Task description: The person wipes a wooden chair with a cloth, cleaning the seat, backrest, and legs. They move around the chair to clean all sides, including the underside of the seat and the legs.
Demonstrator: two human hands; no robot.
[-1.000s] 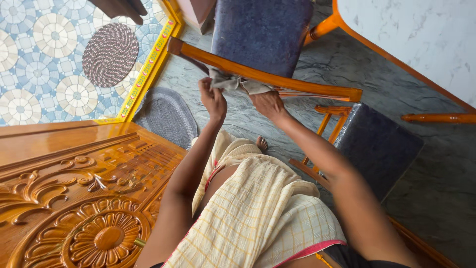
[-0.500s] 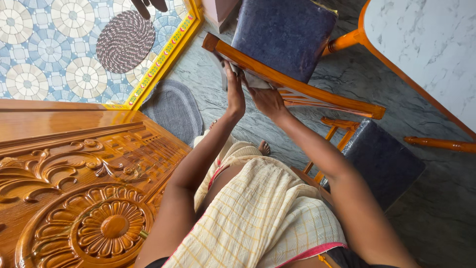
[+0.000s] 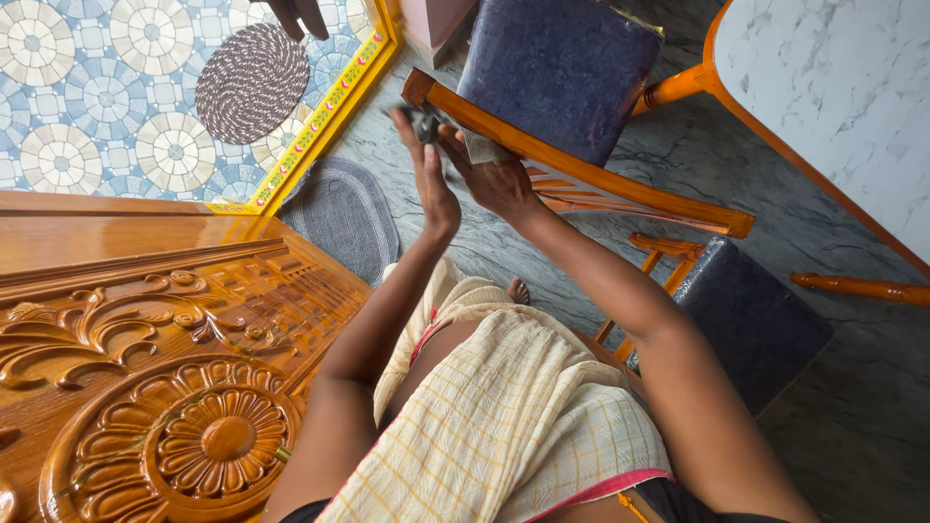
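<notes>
At the top rail of a wooden chair (image 3: 601,179), near its left end, a grey cloth (image 3: 475,147) is held by both hands. The left hand (image 3: 431,179) is raised edge-on, its fingers closed on a dark bunched end of the cloth just below the rail's end. The right hand (image 3: 494,179) is pressed against the rail from beneath, with the paler part of the cloth pinched between its fingers and the orange wood. The cloth is thus stretched between the two hands and is laid against the rail, close to the chair's blue padded seat (image 3: 557,68).

To the right of the chair, a marble-patterned table top (image 3: 843,87) with an orange wooden edge is seen, and a second blue-cushioned chair (image 3: 751,315) is stood lower down beside the right forearm. Grey veined stone floor (image 3: 407,155) is visible under the chairs. A grey oval mat (image 3: 341,215) is laid on that floor, and a round braided mat (image 3: 252,82) is laid on the patterned tile floor (image 3: 87,107) beyond a yellow border strip (image 3: 329,111). A carved wooden door (image 3: 165,378) fills the lower left. A yellow checked garment (image 3: 504,426) with a pink hem is worn by the person, and a bare foot (image 3: 518,290) is seen below it. Another person's foot (image 3: 300,15) is partly visible at the upper edge.
</notes>
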